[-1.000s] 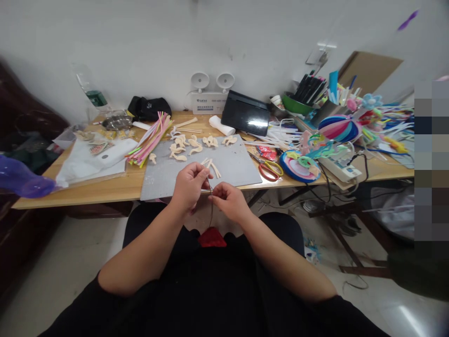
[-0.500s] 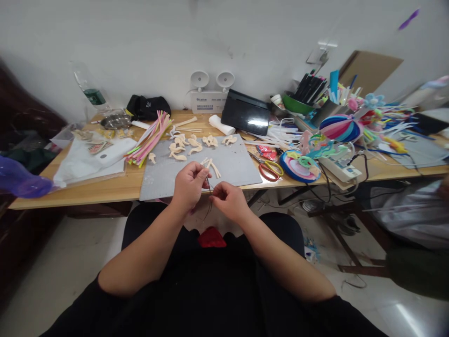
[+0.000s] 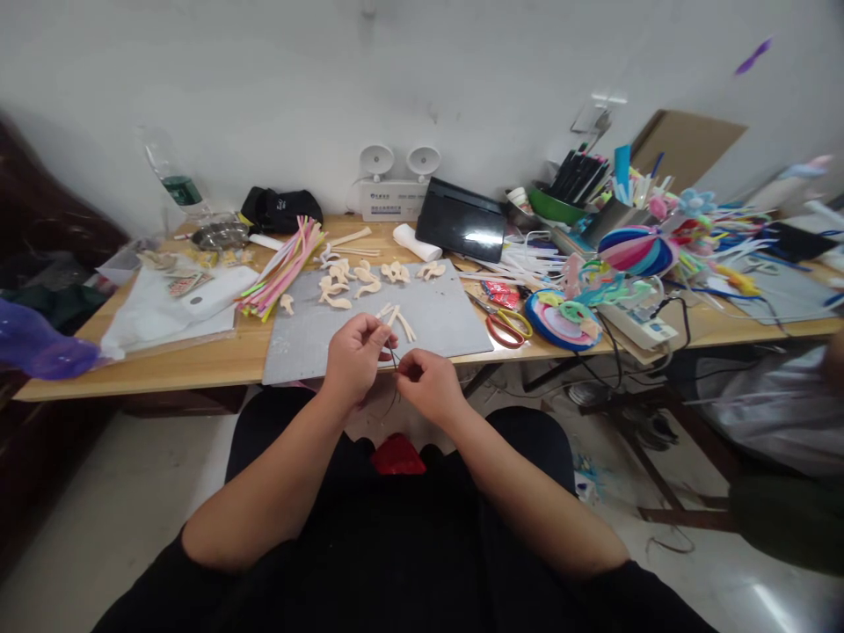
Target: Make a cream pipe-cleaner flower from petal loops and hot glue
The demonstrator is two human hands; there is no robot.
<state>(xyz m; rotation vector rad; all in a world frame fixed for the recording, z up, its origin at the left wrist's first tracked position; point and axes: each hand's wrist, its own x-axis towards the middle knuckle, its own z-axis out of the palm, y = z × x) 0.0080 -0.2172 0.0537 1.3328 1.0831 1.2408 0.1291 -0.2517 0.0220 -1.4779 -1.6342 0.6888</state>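
Both hands meet just in front of the table edge, over my lap. My left hand (image 3: 357, 356) is closed, thumb against the fingers, on thin dark strands (image 3: 394, 359) that look like wire or cord. Close beside it, my right hand (image 3: 427, 380) pinches the same strands, whose loose ends hang below. Behind the hands, short cream strips (image 3: 404, 323) lie on a grey mat (image 3: 309, 338). Farther back on the mat are several curled cream pieces (image 3: 367, 277). The fingertips partly hide where the strands cross.
A bundle of pink and yellow pipe cleaners (image 3: 285, 268) lies left of the mat. Scissors (image 3: 506, 326) and a round pastel piece (image 3: 563, 318) are at right, near a power strip (image 3: 638, 323). A black tablet-like case (image 3: 460, 220) leans at the back. Another person sits at far right.
The right hand has shifted very slightly, still pinching the strands beside the left. The whole view has tilted a little; the things on the table stay as they were.
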